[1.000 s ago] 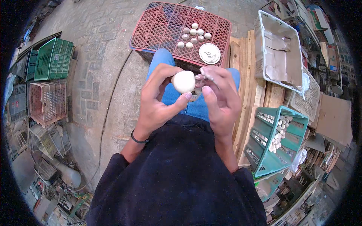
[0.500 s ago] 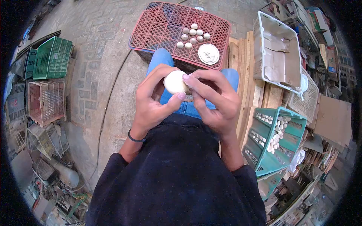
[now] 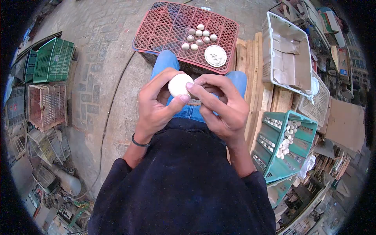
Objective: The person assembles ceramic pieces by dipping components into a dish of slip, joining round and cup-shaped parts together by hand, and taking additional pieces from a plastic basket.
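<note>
In front of my lap, a smooth, round, cream-white piece (image 3: pixel 180 85) is held between my hands; I cannot tell its exact kind. My left hand (image 3: pixel 156 102) grips it from the left, thumb underneath and fingers curled behind. From the right, my right hand (image 3: pixel 225 103) presses a fingertip on the edge of the piece, its other fingers bent. The underside of the piece is hidden. Beyond my knees, several small round whitish and brownish pieces (image 3: pixel 199 42) lie on an upturned red plastic crate (image 3: pixel 156 29), beside a white round lid-like disc (image 3: pixel 215 56).
To the right, wooden planks (image 3: pixel 256 74) lie near a white crate (image 3: pixel 267 58) lined with cardboard. A green crate (image 3: pixel 290 117) there holds many whitish pieces (image 3: pixel 288 139). At left are another green crate (image 3: pixel 55 60), a pink crate (image 3: pixel 47 103) and a cable (image 3: pixel 111 102) across the floor.
The round piece has turned slightly in my fingers, and my right fingertip has shifted a little left and down on it. The view has moved slightly.
</note>
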### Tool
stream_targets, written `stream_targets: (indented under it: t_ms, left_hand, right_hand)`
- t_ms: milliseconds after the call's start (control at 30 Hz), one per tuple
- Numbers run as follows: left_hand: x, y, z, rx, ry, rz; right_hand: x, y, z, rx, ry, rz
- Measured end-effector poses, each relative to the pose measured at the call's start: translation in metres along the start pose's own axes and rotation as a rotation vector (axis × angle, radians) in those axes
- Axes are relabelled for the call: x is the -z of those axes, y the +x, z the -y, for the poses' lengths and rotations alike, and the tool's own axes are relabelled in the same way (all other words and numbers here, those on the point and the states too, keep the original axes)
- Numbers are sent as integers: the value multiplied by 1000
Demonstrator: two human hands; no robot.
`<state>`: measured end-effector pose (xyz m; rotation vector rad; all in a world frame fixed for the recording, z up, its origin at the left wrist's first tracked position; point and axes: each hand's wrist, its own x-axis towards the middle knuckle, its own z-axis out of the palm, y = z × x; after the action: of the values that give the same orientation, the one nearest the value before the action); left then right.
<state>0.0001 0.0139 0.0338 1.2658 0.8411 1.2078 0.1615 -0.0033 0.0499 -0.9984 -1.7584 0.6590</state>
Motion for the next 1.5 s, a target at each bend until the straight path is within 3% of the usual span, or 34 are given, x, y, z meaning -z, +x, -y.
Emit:
stream_targets:
  t_ms: [433,700,933,1067,1200,1300,1467,1500]
  left_hand:
    - [5,3,1,-91,140,72]
    - [0,-2,5,-6,40,11]
    - [3,2,4,-64,54,64]
    - [11,0,24,36,37,2]
    - [24,9,70,102,33,-183]
    - [50,15,128,136,193,-199]
    - [77,22,202,214,619,-172]
    - [75,26,206,142,708,-190]
  right_hand:
    - [0,3,3,-33,15,-23]
    - [-1,-9,-1,-19,-2,-49]
    - [3,-4,-6,-62,65,-88]
    - [-1,-6,-22,-91,74,-145]
    - [-4,-31,-95,-578,275,-300]
    - [-13,-70,-163,-697,333,-362]
    - [-16,-98,-239,-949,55,-212]
    - [-12,-91,-249,-954,56,-211]
